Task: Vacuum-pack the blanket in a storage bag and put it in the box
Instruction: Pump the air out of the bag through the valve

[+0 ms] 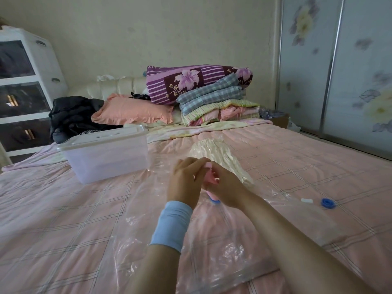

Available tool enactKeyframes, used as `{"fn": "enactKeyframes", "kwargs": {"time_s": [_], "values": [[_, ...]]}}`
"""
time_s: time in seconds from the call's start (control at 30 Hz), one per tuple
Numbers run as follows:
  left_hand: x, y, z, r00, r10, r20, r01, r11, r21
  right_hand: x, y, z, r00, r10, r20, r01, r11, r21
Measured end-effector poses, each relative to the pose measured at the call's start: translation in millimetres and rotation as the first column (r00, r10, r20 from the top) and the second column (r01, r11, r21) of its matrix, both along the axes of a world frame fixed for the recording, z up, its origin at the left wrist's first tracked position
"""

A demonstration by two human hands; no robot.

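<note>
A clear plastic storage bag lies flat on the pink checked bed. Inside its far end sits a cream blanket, squeezed into wrinkles. A pink hand pump stands upright on the bag's blue valve. My left hand and my right hand both grip the pump, left around the top, right lower down. The clear plastic box with its lid on stands on the bed to the left of my hands.
A blue valve cap and a small white clip lie on the bag to the right. Folded bedding, a pink pillow and dark clothes pile at the headboard. A white drawer unit stands left, a wardrobe right.
</note>
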State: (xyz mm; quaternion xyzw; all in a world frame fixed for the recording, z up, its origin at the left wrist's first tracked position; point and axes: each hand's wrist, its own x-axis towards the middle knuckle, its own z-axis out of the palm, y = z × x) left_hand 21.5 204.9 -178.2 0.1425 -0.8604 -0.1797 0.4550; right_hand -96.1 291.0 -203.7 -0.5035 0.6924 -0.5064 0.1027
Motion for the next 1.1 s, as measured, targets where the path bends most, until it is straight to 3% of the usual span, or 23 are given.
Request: {"fn": "enactKeyframes", "kwargs": {"time_s": [0.1, 0.17, 0.27, 0.37, 0.47, 0.57, 0.77, 0.9, 1.0, 1.1], "values": [[0, -4, 13, 0.987, -0.162, 0.01, 0.154, 0.956, 0.249, -1, 5, 1, 1.0, -0.006, 0.019, 0.007, 0.999, -0.041], [5, -7, 21, 0.954, -0.3, -0.009, 0.266, 0.831, 0.489, -2, 7, 3, 1.0, 0.009, 0.017, -0.008, 0.998, -0.067], [6, -10, 13, 0.917, -0.397, -0.048, 0.336, 0.699, 0.631, -3, 13, 9, 0.997, -0.06, -0.038, 0.056, 0.994, -0.089], [-3, -8, 3, 0.928, -0.358, -0.101, 0.335, 0.687, 0.645, -5, 24, 18, 0.992, -0.117, -0.043, 0.11, 0.983, -0.15], [-12, -4, 0, 0.932, -0.338, -0.131, 0.34, 0.687, 0.642, -10, 37, 33, 0.966, -0.164, -0.199, 0.119, 0.968, -0.22], [-19, -1, -1, 0.934, -0.337, -0.121, 0.339, 0.723, 0.601, -11, 39, 43, 0.88, -0.227, -0.417, 0.163, 0.969, -0.183], [-29, 5, -6, 0.934, -0.334, -0.123, 0.345, 0.762, 0.549, -9, 37, 38, 0.745, -0.314, -0.588, 0.274, 0.948, -0.16], [-33, 6, -7, 0.937, -0.34, -0.079, 0.328, 0.782, 0.53, -5, 40, 52, 0.712, -0.292, -0.639, 0.281, 0.952, -0.122], [-37, 4, -12, 0.936, -0.344, -0.069, 0.326, 0.781, 0.532, 3, 52, 82, 0.679, -0.372, -0.632, 0.2, 0.923, -0.329], [-38, 6, -15, 0.935, -0.344, -0.082, 0.334, 0.781, 0.529, 11, 64, 115, 0.622, -0.529, -0.577, 0.141, 0.801, -0.582]]}}
